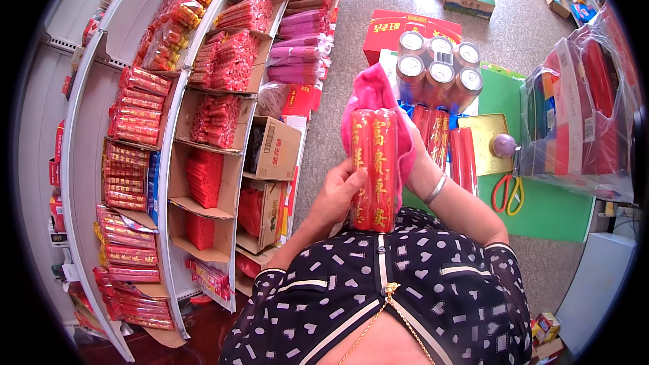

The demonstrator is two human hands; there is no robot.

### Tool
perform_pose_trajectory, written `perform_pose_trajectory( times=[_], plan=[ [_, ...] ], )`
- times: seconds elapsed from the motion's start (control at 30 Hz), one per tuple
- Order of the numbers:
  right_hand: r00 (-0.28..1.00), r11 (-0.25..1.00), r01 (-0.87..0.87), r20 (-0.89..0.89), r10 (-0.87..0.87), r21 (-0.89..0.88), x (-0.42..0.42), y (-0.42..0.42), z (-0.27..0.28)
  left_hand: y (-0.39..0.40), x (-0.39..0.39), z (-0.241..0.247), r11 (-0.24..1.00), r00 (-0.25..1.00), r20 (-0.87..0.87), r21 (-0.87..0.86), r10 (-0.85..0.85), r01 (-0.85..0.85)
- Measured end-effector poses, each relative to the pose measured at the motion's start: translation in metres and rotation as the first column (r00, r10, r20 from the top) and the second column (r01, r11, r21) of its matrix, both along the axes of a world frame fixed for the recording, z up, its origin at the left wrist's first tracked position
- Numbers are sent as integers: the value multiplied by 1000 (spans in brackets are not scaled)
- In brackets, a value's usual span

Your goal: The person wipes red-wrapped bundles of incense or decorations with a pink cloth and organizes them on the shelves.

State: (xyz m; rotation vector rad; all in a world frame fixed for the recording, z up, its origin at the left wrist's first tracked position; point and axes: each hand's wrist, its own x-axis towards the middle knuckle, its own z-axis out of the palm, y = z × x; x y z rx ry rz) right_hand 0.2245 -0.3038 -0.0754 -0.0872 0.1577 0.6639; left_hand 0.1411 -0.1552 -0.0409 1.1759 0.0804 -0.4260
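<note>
A plastic-wrapped pack of red candles with gold characters [374,172] is held upright before my chest. My left hand [345,182] grips its left side, the thumb lying across the front. A bright pink cloth [372,86] rises behind the top of the pack and hangs down its right side. My right hand [420,162] is at the cloth, behind the pack's right edge; its fingers are mostly hidden. More wrapped red candles [464,159] lie on the green tabletop [545,223] to the right.
Shrink-wrapped cans [440,73] stand beyond the candles, near a red carton [377,35]. A yellow tray [481,134], a small purple object [503,145], scissors [508,192] and a plastic-wrapped stack [573,111] are at right. Shelves [177,172] with red packs line the left.
</note>
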Motion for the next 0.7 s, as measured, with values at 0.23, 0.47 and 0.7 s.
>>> perform_pose_trajectory(
  times=[0.23, 0.47, 0.7],
  plan=[
    [994, 997, -50, 98, 56, -61, -25, 7, 11, 23, -3, 19, 983, 988, 54, 122, -142, 135],
    [986, 983, -153, 55, 159, -103, -48, 4, -7, 24, -9, 42, 936, 988, 56, 333, -144, 117],
    [927, 861, -195, 198, 318, -470, -64, -16, 23, 29, -21, 41, 904, 991, 102, 425, -83, 32]
  ],
)
